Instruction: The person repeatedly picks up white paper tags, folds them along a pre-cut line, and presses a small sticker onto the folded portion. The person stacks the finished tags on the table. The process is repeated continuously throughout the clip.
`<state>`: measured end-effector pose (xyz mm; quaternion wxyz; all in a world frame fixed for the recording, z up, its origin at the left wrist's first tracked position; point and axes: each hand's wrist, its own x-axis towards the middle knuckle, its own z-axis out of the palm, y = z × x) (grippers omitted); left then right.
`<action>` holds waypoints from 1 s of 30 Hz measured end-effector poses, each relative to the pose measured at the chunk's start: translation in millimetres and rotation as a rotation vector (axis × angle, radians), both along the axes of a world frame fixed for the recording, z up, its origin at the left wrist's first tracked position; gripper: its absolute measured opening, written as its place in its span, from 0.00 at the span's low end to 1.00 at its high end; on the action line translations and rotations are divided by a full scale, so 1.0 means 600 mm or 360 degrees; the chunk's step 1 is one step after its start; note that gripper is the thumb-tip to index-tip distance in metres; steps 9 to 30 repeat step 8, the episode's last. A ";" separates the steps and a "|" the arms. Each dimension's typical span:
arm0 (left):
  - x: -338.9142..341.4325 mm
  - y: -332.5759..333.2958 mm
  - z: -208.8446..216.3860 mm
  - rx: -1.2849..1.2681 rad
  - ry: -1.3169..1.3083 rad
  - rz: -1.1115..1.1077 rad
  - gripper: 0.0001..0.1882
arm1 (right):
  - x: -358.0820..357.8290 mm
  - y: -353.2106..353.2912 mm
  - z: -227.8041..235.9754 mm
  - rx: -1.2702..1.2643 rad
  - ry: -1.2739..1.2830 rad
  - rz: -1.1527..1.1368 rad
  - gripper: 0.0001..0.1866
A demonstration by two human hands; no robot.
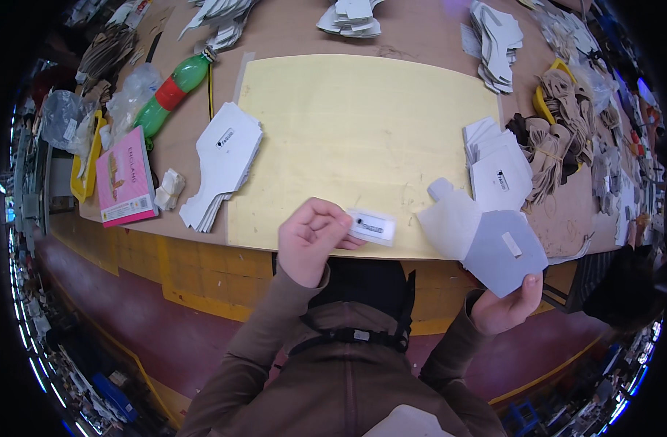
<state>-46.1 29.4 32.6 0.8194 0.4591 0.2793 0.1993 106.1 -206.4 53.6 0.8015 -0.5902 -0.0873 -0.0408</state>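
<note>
My left hand (pixel 310 239) pinches a small whitish rectangular label (pixel 377 229) with dark print, above the near edge of a pale yellow sheet (pixel 348 138). At the right, my right hand (pixel 507 307) grips the lower edge of a flat bluish-grey cut piece (pixel 493 266) between thumb and fingers. A small pale rectangular patch (pixel 511 245) lies on that piece. Whiter material (pixel 450 218) extends from it to the left; whether it is the same piece I cannot tell. Just beyond lies a fanned stack of white cut pieces (pixel 504 175), the top one bearing a small dark-printed mark.
Another stack of white marked pieces (pixel 220 167) lies left of the sheet. Farther left are a pink book (pixel 126 175), a green bottle (pixel 173 95) and a yellow tray (pixel 89 164). More white stacks (pixel 350 18) lie along the back. Beige lace bundles (pixel 555 146) sit at right.
</note>
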 end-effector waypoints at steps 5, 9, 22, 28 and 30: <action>0.032 -0.013 -0.023 0.1487 0.0489 -0.0006 0.14 | 0.004 -0.031 0.011 -0.0048 -0.0218 0.0170 0.26; 0.026 -0.027 -0.016 0.1747 0.0541 0.0153 0.16 | 0.006 -0.046 0.014 0.0034 -0.0351 0.0367 0.27; 0.026 -0.027 -0.016 0.1747 0.0541 0.0153 0.16 | 0.006 -0.046 0.014 0.0034 -0.0351 0.0367 0.27; 0.026 -0.027 -0.016 0.1747 0.0541 0.0153 0.16 | 0.006 -0.046 0.014 0.0034 -0.0351 0.0367 0.27; 0.026 -0.027 -0.016 0.1747 0.0541 0.0153 0.16 | 0.006 -0.046 0.014 0.0034 -0.0351 0.0367 0.27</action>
